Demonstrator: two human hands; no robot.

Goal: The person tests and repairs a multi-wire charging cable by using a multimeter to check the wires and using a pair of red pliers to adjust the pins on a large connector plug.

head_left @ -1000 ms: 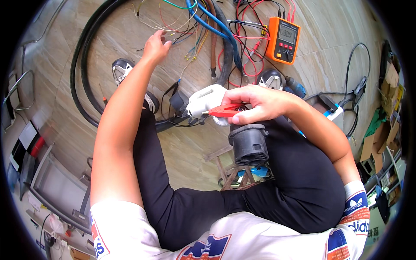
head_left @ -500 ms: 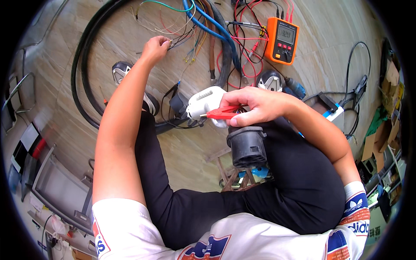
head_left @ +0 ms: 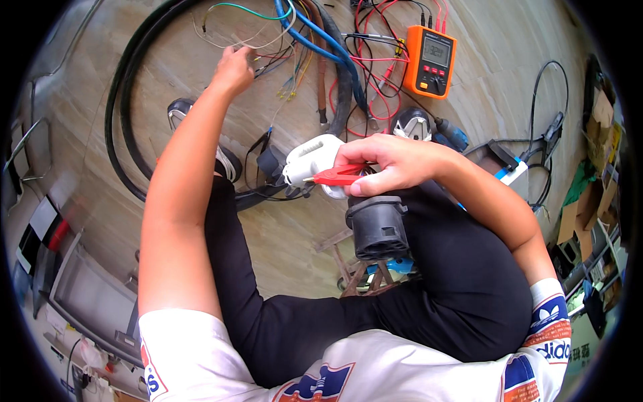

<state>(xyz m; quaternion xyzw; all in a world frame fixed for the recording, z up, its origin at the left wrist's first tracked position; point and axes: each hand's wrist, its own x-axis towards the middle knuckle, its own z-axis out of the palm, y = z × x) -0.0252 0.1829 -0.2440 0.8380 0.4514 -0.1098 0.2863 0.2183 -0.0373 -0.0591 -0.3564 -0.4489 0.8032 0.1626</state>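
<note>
Right fingers [head_left: 365, 175]: curled tight around a red-handled tool [head_left: 337, 176], whose red grip pokes out leftward from under the thumb.
Right hand [head_left: 388, 164]: held over the lap, its forearm coming in from the lower right; it also presses against the white handle [head_left: 309, 157] of a charging connector.
Charging connector: the white handle lies just left of the right hand, and its round black plug head [head_left: 376, 226] hangs directly below the hand, open face turned toward the camera, above the person's dark trousers.
Left fingers [head_left: 246, 55]: stretched out far forward, closed lightly on thin loose wires [head_left: 278, 50]; I cannot tell exactly which strand is pinched.
Left hand [head_left: 233, 69]: at the top of the view, arm fully extended across the floor, well apart from the right hand.
Loose wires: a tangle of green, yellow, blue and red strands spread on the floor around the left hand.
Thick black cable [head_left: 124, 127]: sweeps in a big loop along the left side of the arm.
Orange meter [head_left: 430, 61]: lies flat on the tiled floor [head_left: 495, 74] beyond the right hand, red and black leads [head_left: 375, 74] plugged into its top.
Wooden stool [head_left: 362, 275]: partly visible beneath the black plug head, between the legs.
Cardboard pieces [head_left: 589, 194]: stacked at the far right edge.
</note>
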